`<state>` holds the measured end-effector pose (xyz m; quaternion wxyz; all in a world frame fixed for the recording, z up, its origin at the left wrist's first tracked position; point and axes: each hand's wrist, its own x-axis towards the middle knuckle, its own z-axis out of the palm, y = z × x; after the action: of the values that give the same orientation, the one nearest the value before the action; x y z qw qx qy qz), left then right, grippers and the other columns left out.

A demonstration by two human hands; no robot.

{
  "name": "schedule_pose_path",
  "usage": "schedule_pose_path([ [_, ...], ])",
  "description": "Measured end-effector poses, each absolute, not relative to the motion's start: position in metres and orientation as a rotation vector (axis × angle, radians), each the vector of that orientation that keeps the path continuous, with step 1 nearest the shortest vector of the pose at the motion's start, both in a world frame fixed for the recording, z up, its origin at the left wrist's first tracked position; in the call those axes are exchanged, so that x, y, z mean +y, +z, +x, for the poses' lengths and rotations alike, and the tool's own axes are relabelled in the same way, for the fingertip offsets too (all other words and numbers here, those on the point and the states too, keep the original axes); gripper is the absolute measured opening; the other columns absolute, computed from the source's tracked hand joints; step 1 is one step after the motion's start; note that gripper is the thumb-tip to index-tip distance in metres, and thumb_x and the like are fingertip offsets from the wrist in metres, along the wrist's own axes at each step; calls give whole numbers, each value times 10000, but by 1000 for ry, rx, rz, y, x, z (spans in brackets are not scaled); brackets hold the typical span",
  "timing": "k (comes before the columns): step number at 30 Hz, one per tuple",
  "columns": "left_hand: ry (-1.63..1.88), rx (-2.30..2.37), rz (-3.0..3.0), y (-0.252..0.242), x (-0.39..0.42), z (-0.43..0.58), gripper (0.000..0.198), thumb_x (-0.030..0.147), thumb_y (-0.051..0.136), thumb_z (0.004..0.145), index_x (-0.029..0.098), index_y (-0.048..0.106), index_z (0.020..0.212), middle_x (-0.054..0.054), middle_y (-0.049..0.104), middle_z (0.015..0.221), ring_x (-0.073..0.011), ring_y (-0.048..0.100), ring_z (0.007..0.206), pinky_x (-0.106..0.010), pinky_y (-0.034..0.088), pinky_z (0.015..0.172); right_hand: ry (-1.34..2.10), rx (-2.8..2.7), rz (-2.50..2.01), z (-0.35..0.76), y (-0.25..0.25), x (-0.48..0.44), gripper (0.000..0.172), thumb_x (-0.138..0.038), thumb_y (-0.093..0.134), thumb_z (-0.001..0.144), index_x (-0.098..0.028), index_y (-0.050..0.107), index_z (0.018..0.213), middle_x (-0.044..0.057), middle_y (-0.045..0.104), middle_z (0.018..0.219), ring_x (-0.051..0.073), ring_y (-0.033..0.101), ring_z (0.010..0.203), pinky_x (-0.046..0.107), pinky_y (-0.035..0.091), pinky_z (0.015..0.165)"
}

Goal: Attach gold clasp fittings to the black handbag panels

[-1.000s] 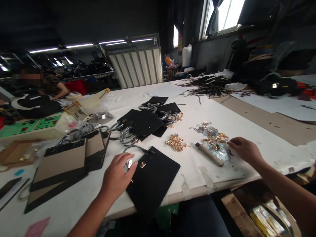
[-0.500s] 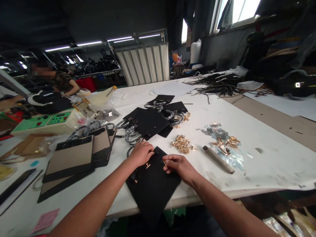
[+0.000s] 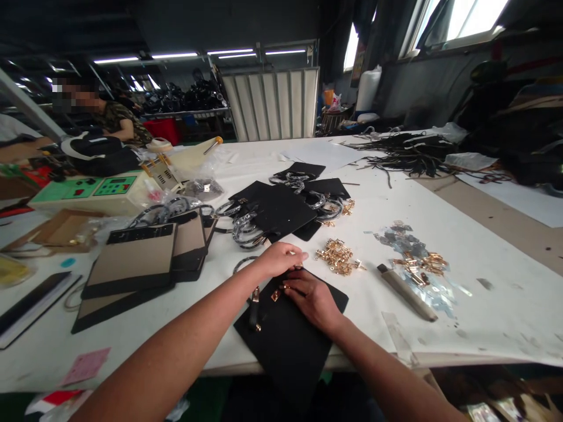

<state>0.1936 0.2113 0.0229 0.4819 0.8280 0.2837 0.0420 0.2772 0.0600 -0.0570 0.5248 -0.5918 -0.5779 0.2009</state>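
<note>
Two hands (image 3: 278,260) (image 3: 315,299), black panel (image 3: 290,343) beneath, gold fittings (image 3: 338,256) beside

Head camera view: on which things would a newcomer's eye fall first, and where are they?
First, probably, the left hand and the right hand, close together over a black panel at the near edge of the table. Then the shiny heap of gold fittings beyond the right hand, and the mixed gold and silvery pile farther right. The tangle of dark strips on the far side also stands out.
</note>
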Motion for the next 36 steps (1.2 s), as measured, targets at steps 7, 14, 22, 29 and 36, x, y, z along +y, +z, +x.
schedule_pose_path([
  [7,558,818,2046,6,214,164,302,448,568,925,180,706,952,-68,751,988,-214,678,937,-297,482,836,793,-987,-1450,295,-60,76,356,-499,664,916,-209,765,1096,85,761,1045,256,732,914,391,620,823],
  [14,366,1041,2628,-10,196,127,157,376,666,867,229,637,821,-31,693,871,-228,630,872,-319,406,744,910,-1025,-1644,324,-52,86,320,-428,692,881,-177,769,1063,35,747,749,168,708,672,247,564,610],
  [22,244,1222,2196,-17,203,134,270,397,765,729,235,564,810,13,688,794,-182,617,668,-278,348,576,827,-1328,-1860,332,-35,88,233,-272,659,850,-237,734,1067,-22,727,707,160,692,616,243,502,592],
  [29,261,1203,1980,-23,209,135,301,333,788,673,224,530,783,36,630,680,-125,535,508,-245,308,492,696,-1520,-1876,331,-26,86,206,-254,630,845,-236,710,1034,-19,722,739,157,673,635,245,464,606],
  [36,239,1208,1739,-11,197,140,340,344,768,678,238,452,745,70,502,578,-106,428,413,-242,280,412,736,-1536,-1830,341,-29,81,209,-258,621,858,-235,702,1049,-22,714,720,159,664,633,250,464,616],
])
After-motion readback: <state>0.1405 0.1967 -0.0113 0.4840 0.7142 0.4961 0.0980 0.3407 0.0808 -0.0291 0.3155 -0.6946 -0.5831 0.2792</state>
